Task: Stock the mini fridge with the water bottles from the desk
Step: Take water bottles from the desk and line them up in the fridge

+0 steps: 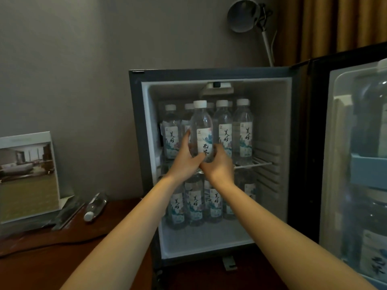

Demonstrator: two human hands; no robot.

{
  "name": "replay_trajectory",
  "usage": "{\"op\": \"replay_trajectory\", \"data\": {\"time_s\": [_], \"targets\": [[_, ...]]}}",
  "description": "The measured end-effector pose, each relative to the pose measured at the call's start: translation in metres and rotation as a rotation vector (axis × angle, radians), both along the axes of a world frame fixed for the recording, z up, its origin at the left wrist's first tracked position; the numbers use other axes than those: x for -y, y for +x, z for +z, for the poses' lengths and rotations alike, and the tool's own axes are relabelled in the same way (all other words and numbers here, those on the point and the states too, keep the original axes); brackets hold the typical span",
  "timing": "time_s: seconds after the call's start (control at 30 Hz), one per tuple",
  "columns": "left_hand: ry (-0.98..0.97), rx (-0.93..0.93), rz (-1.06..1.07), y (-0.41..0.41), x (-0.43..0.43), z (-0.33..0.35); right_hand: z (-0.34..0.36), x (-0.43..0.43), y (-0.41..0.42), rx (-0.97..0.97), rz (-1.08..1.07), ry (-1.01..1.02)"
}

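The mini fridge [209, 74] stands open on the desk, with its door swung to the right. My left hand [185, 158] and my right hand [218, 164] both grip one upright water bottle [202, 126] at the front of the upper wire shelf [255, 164]. Several labelled bottles [244, 130] stand behind and beside it on that shelf. Several more bottles [195, 201] stand on the fridge floor. One water bottle [95, 207] lies on its side on the wooden desk [52, 258], left of the fridge.
The fridge door [354, 143] at right holds large bottles in its racks. A standing photo card [27, 176] and dark flat items lean at the desk's left. A lamp [245, 15] rises behind the fridge, with a curtain at right.
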State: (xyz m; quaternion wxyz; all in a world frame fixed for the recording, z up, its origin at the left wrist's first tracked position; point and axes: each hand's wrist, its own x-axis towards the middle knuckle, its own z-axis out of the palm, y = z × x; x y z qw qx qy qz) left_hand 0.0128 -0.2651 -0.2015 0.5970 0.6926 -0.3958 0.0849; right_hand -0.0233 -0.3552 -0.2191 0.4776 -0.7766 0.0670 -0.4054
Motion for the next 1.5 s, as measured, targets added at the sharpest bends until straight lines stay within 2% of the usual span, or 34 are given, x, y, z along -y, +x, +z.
{"op": "replay_trajectory", "data": {"time_s": [0.23, 0.63, 1.0, 1.27, 1.37, 1.5], "targets": [[0.037, -0.024, -0.038, 0.021, 0.001, -0.002, -0.006, 0.004, 0.008, 0.029, -0.138, -0.108], [0.123, 0.022, 0.196, 0.039, 0.016, -0.007, -0.011, 0.015, 0.017, 0.04, -0.243, -0.163], [0.095, -0.044, 0.313, 0.032, 0.022, -0.013, 0.001, 0.029, 0.012, -0.07, -0.084, -0.094], [0.152, -0.069, 0.424, 0.027, 0.024, -0.012, 0.004, 0.038, 0.009, -0.214, -0.047, -0.162], [0.181, -0.056, 0.466, 0.02, 0.024, -0.014, 0.0, 0.037, 0.003, -0.194, -0.053, -0.121], [0.078, -0.071, 0.489, -0.001, 0.014, -0.018, -0.014, 0.03, -0.008, -0.117, -0.012, -0.115]]}}
